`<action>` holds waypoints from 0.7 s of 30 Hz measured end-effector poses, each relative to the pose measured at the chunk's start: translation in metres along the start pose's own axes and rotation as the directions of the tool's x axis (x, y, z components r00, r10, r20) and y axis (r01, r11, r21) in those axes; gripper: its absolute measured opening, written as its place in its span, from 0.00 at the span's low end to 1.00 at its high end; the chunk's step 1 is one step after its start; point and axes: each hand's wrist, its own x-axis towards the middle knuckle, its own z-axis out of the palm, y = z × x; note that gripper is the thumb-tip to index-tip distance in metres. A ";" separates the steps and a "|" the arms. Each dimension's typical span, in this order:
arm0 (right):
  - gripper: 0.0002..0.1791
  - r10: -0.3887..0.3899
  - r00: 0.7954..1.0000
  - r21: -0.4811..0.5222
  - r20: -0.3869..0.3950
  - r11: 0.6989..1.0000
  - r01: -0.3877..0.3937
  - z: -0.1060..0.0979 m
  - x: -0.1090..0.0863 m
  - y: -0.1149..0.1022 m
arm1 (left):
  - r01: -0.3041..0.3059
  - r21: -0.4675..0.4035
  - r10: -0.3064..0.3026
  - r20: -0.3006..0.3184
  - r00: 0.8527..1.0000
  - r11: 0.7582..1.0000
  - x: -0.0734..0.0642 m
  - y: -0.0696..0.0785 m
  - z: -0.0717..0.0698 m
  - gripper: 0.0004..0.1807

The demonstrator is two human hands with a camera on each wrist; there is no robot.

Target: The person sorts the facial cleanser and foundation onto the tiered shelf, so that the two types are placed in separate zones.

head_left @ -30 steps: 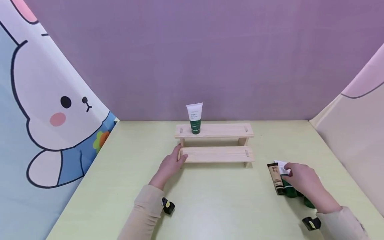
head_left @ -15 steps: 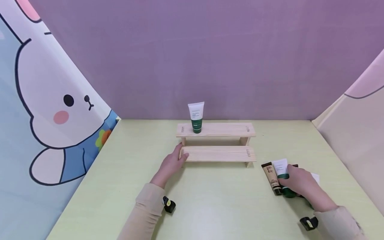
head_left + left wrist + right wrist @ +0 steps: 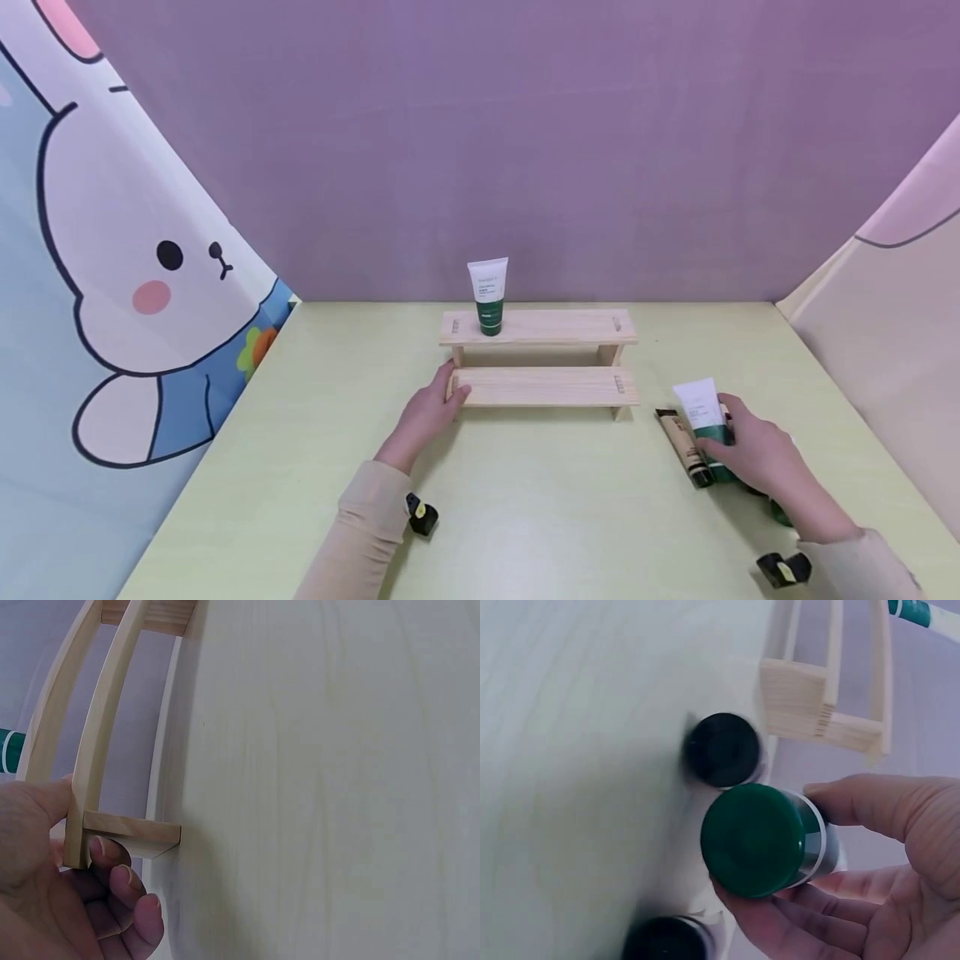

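Currently the right hand [image 3: 761,454] pinches a white-green tube [image 3: 701,405], tilted just beside the tan tube [image 3: 685,448], right of the rack [image 3: 543,387]; the left hand [image 3: 426,415] pinches the rack's lower left end.

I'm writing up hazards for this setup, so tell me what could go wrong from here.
The right hand holds a white-and-green squeeze tube right beside a tan squeeze tube; lifting might nudge or roll the tan one.

The left hand grips the two-tier wooden rack; a jerk there could topple the upright squeeze tube, which stands on its cap on the upper shelf.
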 end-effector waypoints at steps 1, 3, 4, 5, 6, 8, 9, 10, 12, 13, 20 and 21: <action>0.44 -0.004 1.000 0.018 -0.009 1.000 0.004 -0.001 -0.001 -0.001 | -0.003 0.002 0.003 0.000 1.000 1.000 0.000 0.000 0.000 0.34; 0.43 -0.020 0.999 0.041 -0.034 0.999 0.022 -0.003 -0.002 -0.003 | -0.002 0.002 0.002 0.000 1.000 1.000 0.000 0.000 0.000 0.34; 0.43 -0.025 0.999 0.050 -0.040 0.998 0.027 -0.004 -0.002 -0.005 | -0.002 0.003 0.002 0.002 1.000 1.000 0.000 0.000 0.000 0.34; 0.43 -0.031 0.998 0.058 -0.047 0.998 0.034 -0.005 -0.002 -0.006 | -0.007 0.003 0.007 0.001 1.000 1.000 0.000 0.000 0.000 0.34; 0.43 -0.035 0.998 0.067 -0.052 0.997 0.038 -0.006 -0.002 -0.007 | -0.007 0.003 0.007 0.002 1.000 1.000 0.000 0.000 0.000 0.34; 0.42 -0.043 0.997 0.079 -0.061 0.996 0.048 -0.008 -0.001 -0.010 | -0.007 0.000 0.007 0.002 1.000 1.000 0.000 0.000 0.000 0.34; 0.42 -0.047 0.997 0.085 -0.067 0.995 0.053 -0.008 -0.001 -0.012 | -0.009 -0.002 0.009 0.002 1.000 1.000 0.000 -0.001 0.000 0.34; 0.42 -0.052 0.996 0.093 -0.072 0.994 0.059 -0.008 0.000 -0.013 | -0.009 -0.004 0.009 0.003 1.000 1.000 0.000 -0.001 0.000 0.34; 0.42 -0.062 0.994 0.112 -0.087 0.991 0.072 -0.008 0.001 -0.017 | -0.007 -0.007 0.007 0.004 1.000 1.000 0.000 -0.001 0.000 0.34; 0.42 -0.067 0.993 0.123 -0.096 0.989 0.078 -0.008 0.001 -0.020 | -0.009 -0.007 0.009 0.004 1.000 1.000 -0.001 -0.001 0.000 0.34; 0.41 -0.090 0.985 0.174 -0.148 0.978 0.115 -0.008 0.007 -0.035 | -0.013 -0.013 0.013 0.006 1.000 1.000 -0.001 -0.001 0.000 0.34; 0.41 -0.092 0.985 0.181 -0.149 0.976 0.119 -0.008 0.008 -0.036 | -0.011 -0.012 0.011 0.007 1.000 1.000 -0.001 0.000 0.000 0.34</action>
